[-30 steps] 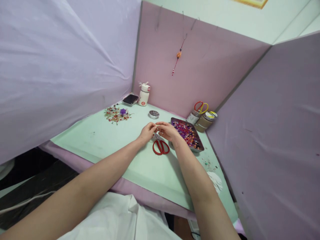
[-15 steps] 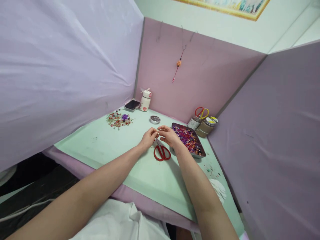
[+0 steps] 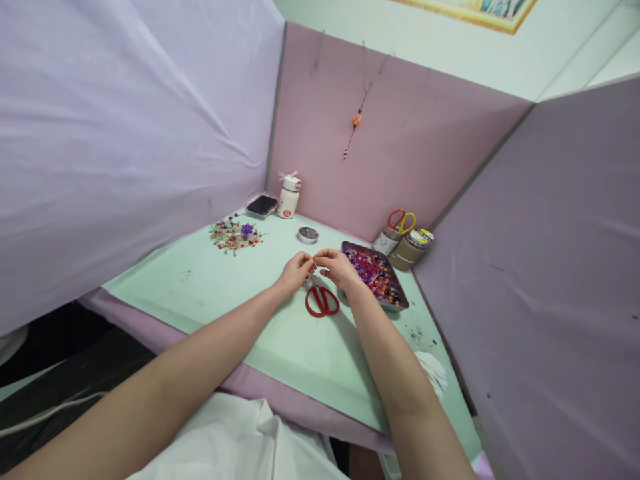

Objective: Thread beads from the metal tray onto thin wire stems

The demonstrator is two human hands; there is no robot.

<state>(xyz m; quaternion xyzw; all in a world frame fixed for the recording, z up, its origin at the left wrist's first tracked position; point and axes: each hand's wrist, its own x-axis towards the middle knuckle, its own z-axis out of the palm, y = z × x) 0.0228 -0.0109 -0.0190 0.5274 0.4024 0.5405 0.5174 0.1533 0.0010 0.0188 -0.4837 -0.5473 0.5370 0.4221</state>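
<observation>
My left hand (image 3: 296, 272) and my right hand (image 3: 336, 265) meet at the fingertips above the green table (image 3: 295, 353). Both are pinched together around something too small to make out. Just below them lie scissors with red handles (image 3: 323, 302), their blades partly hidden under my fingers. A metal tray of purple, red and orange beads (image 3: 373, 275) stands directly right of my right hand. Behind my hands is a small round tin (image 3: 308, 235). A pile of beaded strands (image 3: 233, 237) with a purple piece lies to the left.
At the back left are a phone (image 3: 262, 205) and a white bottle (image 3: 289, 197). Two jars (image 3: 412, 250), one holding scissors (image 3: 401, 221), stand at the back right. White gloves (image 3: 431, 373) lie at the right edge. A beaded string (image 3: 356, 121) hangs on the pink panel.
The fingertips of my right hand have come closer to those of my left hand and now touch them. The whole view has shifted slightly.
</observation>
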